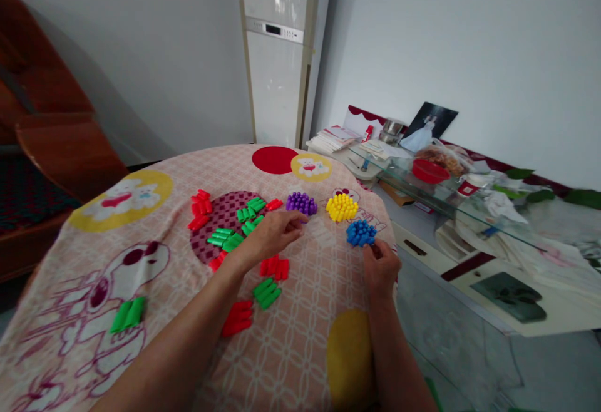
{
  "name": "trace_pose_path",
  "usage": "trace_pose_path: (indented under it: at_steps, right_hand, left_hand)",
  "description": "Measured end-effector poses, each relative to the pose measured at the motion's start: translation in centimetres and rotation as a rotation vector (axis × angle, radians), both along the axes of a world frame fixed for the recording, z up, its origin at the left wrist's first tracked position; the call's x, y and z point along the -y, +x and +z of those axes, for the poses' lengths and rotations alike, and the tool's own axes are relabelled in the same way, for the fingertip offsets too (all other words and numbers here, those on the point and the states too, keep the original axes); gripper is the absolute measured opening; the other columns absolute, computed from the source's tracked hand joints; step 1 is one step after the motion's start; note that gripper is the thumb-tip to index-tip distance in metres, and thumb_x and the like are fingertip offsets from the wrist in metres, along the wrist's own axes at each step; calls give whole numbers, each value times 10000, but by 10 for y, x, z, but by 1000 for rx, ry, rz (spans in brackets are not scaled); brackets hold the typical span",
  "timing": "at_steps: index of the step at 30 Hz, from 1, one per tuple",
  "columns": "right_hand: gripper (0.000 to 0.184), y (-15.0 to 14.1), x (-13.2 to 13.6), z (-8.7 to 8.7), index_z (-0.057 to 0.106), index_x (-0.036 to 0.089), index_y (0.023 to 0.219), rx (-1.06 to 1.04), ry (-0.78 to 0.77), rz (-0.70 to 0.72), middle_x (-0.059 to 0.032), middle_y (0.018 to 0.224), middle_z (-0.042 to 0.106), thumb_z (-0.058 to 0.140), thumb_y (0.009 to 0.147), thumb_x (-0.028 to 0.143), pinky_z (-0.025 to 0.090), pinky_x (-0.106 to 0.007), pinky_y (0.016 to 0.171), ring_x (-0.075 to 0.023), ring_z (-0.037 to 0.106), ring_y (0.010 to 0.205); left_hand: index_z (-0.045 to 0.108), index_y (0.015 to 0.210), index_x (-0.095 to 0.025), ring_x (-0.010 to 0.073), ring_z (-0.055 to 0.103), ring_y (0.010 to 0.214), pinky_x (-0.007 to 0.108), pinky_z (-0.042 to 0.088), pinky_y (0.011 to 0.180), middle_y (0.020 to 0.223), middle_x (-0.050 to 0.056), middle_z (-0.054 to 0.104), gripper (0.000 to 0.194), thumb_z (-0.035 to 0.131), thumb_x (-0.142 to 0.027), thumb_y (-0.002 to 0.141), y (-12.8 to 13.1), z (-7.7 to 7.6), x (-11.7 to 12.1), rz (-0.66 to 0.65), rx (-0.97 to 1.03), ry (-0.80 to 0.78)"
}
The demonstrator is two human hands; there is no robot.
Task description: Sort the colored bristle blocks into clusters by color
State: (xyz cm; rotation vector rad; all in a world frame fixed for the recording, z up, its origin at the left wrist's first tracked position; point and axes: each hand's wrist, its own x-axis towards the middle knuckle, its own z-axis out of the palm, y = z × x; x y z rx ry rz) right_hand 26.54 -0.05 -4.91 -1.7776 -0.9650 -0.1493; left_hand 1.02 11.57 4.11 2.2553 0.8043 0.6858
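Note:
My left hand (280, 231) reaches over the table beside a tight cluster of purple plastic pieces (302, 203) standing upright. Its fingers are loosely bent and a little apart, and I see nothing held in them. My right hand (382, 265) is at the near edge of a cluster of upright blue plastic pieces (361, 232). Thumb and fingers there are pinched together against the cluster; whatever is between them is hidden. A cluster of yellow pieces (342, 208) stands between the purple and blue ones.
Green pieces (267, 293) and red pieces (237, 317) lie in small groups around my left forearm. A patterned cloth (300, 349) covers the table. To the right is a glass shelf (451, 202) with a red bowl (429, 171) and papers. A wooden chair (70, 136) stands left.

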Motion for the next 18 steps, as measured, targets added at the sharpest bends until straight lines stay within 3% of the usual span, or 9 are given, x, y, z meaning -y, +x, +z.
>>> trace_pose_path:
  at_steps: [5,9,13,18]
  right_hand:
    - [273,1,-1,-3,732,155,818,129,-134,-26,-54,673,690,551,746,346,439,-282,624,-185,593,610]
    - [280,2,-4,-6,732,161,862,170,-186,-27,-77,737,723,542,746,330,438,-288,644,-196,615,652]
    - [287,1,-2,-5,717,156,921,173,-191,-47,-89,767,729,543,752,311,443,-302,665,-210,629,674]
    - [263,-1,2,1,680,155,911,144,-144,-86,-68,703,699,549,751,317,428,-300,630,-205,602,619]
  left_hand:
    - [668,1108,-155,170,690,807,263,542,740,904,54,733,300,576,-251,839,-5,3,-4,8,1,6]
    - [664,1133,-175,171,697,818,272,541,759,930,50,742,330,575,-293,838,-18,-1,-18,11,-40,15]
    - [688,1084,-168,191,697,820,278,530,747,915,56,750,337,594,-281,782,-39,-1,-34,92,-187,29]
    - [730,867,-170,188,672,724,238,464,630,766,28,735,220,603,-188,689,-63,7,-37,170,-444,32]
